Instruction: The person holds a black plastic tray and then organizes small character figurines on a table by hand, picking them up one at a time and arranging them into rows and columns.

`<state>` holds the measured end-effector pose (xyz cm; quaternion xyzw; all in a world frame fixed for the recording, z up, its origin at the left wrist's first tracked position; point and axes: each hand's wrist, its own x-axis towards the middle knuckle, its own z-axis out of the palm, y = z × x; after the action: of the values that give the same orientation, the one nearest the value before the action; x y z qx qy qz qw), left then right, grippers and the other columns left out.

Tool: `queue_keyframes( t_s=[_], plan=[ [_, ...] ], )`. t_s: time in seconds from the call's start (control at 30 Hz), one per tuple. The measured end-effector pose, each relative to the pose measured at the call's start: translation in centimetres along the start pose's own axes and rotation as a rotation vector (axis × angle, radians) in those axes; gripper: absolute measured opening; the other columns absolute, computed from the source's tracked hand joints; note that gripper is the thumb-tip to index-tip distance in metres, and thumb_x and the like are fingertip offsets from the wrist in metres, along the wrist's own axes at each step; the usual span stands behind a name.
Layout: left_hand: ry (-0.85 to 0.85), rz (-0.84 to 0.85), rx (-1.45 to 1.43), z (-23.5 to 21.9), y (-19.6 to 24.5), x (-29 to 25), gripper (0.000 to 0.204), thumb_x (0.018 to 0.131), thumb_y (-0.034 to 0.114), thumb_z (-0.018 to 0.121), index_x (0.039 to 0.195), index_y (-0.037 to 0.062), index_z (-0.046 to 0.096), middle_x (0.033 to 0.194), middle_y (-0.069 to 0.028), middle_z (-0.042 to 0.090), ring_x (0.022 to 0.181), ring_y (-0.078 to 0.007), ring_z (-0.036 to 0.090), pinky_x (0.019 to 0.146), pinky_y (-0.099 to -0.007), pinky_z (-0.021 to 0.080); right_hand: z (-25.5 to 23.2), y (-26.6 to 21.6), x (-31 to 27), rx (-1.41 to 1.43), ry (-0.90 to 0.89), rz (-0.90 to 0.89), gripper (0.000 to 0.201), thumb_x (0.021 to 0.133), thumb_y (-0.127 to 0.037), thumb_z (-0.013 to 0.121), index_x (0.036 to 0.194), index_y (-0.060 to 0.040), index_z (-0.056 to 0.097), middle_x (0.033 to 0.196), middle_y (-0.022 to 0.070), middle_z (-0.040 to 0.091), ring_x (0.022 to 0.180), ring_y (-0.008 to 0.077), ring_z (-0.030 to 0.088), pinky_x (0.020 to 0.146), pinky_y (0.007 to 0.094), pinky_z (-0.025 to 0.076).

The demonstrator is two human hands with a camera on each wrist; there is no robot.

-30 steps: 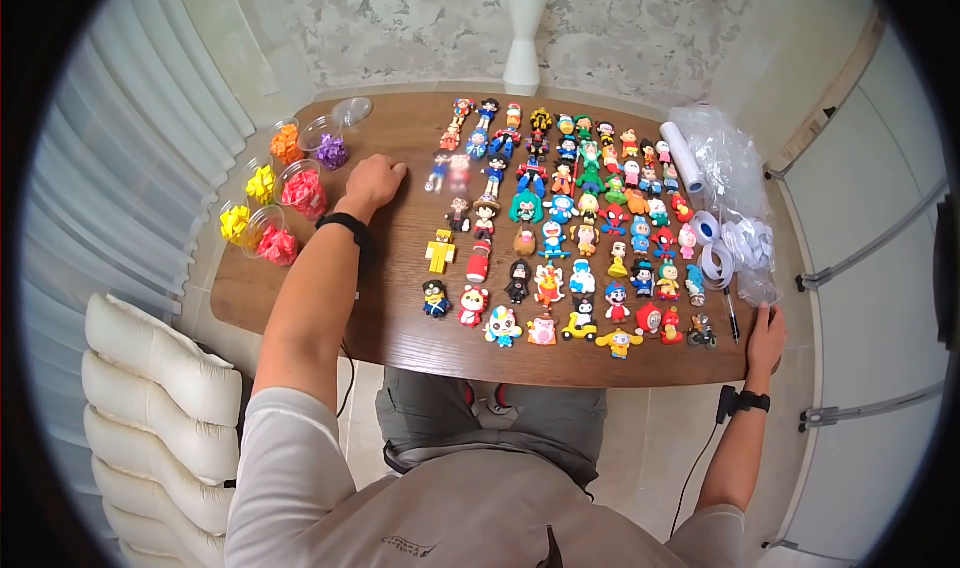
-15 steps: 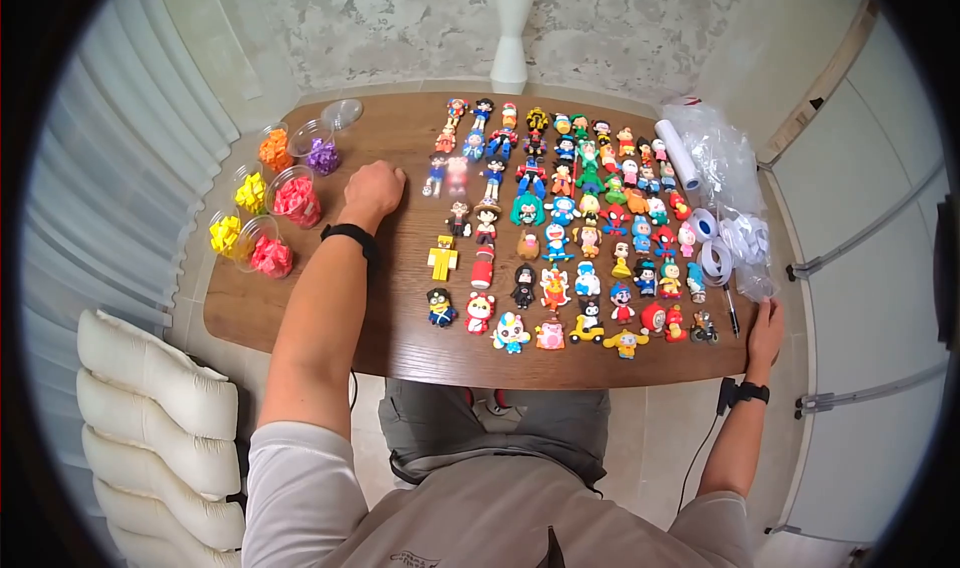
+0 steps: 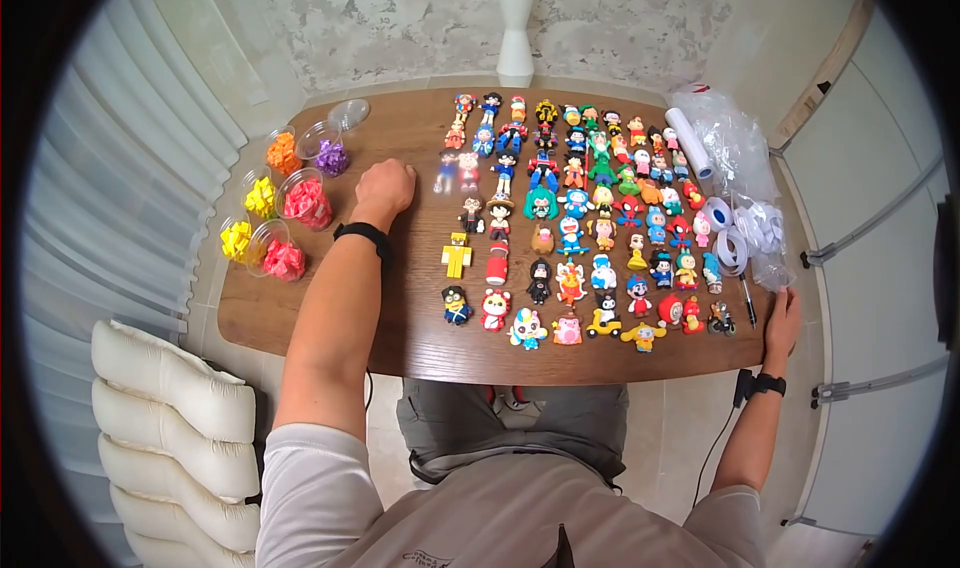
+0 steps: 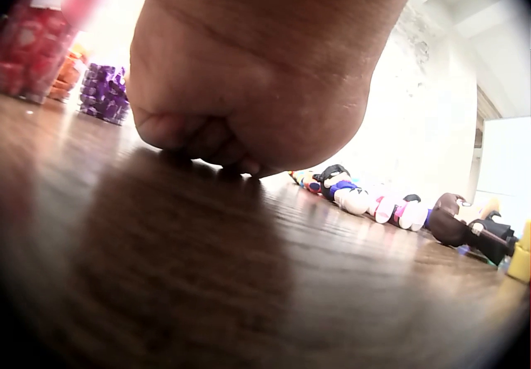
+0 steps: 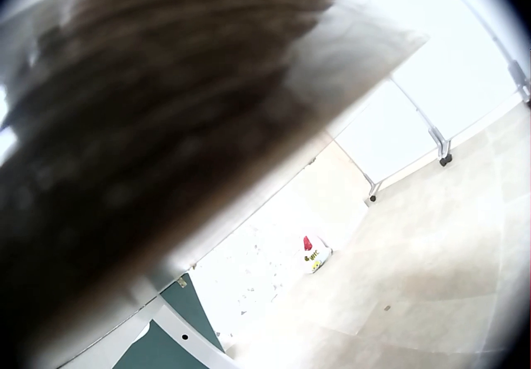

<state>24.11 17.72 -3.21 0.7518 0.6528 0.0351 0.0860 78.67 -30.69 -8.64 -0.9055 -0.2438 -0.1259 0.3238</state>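
Note:
My left hand (image 3: 386, 186) rests on the brown table (image 3: 340, 313), between the cups and the toy figures. From the left wrist view, its fingers (image 4: 203, 139) are curled in under the palm, holding nothing. My right hand (image 3: 783, 320) lies along the table's right edge with fingers extended, beside a black pen (image 3: 748, 301); the right wrist view does not show it. Rows of small toy figures cover the middle and right of the table, among them a yellow blocky figure (image 3: 456, 256), a teal-haired figure (image 3: 541, 204) and a minion-like figure (image 3: 456, 306).
At the left stand several clear cups of folded paper pieces: orange (image 3: 283, 153), purple (image 3: 331, 157), yellow (image 3: 236, 240) and red (image 3: 306, 203). A clear lid (image 3: 349, 115) lies behind them. A white roll (image 3: 689, 142), tape rolls (image 3: 732, 252) and clear plastic bags (image 3: 735, 133) lie at the right.
The head view has shifted slightly. Both hands keep their places on the table, and the figures and cups have not moved.

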Motion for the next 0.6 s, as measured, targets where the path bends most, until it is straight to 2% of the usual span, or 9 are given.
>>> queue_keyframes(
  t_s=[0.17,0.27,0.37,0.43,0.6],
  plan=[
    [-0.006,-0.020,-0.013,0.05,-0.03,0.20,0.047,0.099,0.037,0.046,0.115,0.0015,0.072,0.122,-0.0233,0.068,0.117,-0.0393,0.064,0.101,-0.0477,0.050,0.12,0.26,0.06,0.025,0.000,0.004,0.057,0.102,-0.046,0.051,0.134,0.0003,0.058,0.127,0.0233,0.065,0.119,0.0366,0.062,0.103,0.0419,0.044],
    [0.017,0.006,-0.040,0.51,-0.42,0.53,0.051,0.099,0.041,0.048,0.113,-0.0018,0.071,0.118,-0.0276,0.068,0.113,-0.0432,0.065,0.099,-0.0507,0.051,-0.01,0.17,0.00,0.017,0.002,0.014,0.057,0.102,-0.046,0.051,0.134,0.0002,0.058,0.127,0.0231,0.065,0.119,0.0365,0.062,0.103,0.0417,0.044],
    [-0.014,-0.017,0.002,-0.04,-0.05,0.18,0.047,0.099,0.038,0.046,0.117,0.0018,0.071,0.123,-0.0228,0.068,0.117,-0.0392,0.064,0.101,-0.0473,0.050,-0.01,-0.12,-0.09,0.008,0.020,0.012,0.054,0.103,-0.045,0.051,0.132,-0.0004,0.059,0.125,0.0226,0.066,0.118,0.0359,0.062,0.102,0.0414,0.045],
    [-0.011,-0.009,-0.004,0.08,-0.12,0.25,0.047,0.099,0.038,0.046,0.117,0.0018,0.071,0.122,-0.0228,0.068,0.117,-0.0391,0.064,0.101,-0.0472,0.050,0.05,0.04,-0.12,0.024,0.051,-0.003,0.050,0.103,-0.044,0.051,0.128,-0.0017,0.061,0.120,0.0219,0.067,0.114,0.0346,0.063,0.100,0.0407,0.045],
    [-0.015,-0.011,0.001,-0.07,0.04,0.11,0.047,0.099,0.038,0.046,0.116,0.0020,0.072,0.122,-0.0225,0.069,0.117,-0.0388,0.064,0.101,-0.0470,0.050,-0.19,-0.43,-0.35,0.045,0.043,0.016,0.051,0.103,-0.045,0.051,0.128,-0.0017,0.061,0.121,0.0225,0.067,0.114,0.0361,0.063,0.100,0.0409,0.045]
  ],
)
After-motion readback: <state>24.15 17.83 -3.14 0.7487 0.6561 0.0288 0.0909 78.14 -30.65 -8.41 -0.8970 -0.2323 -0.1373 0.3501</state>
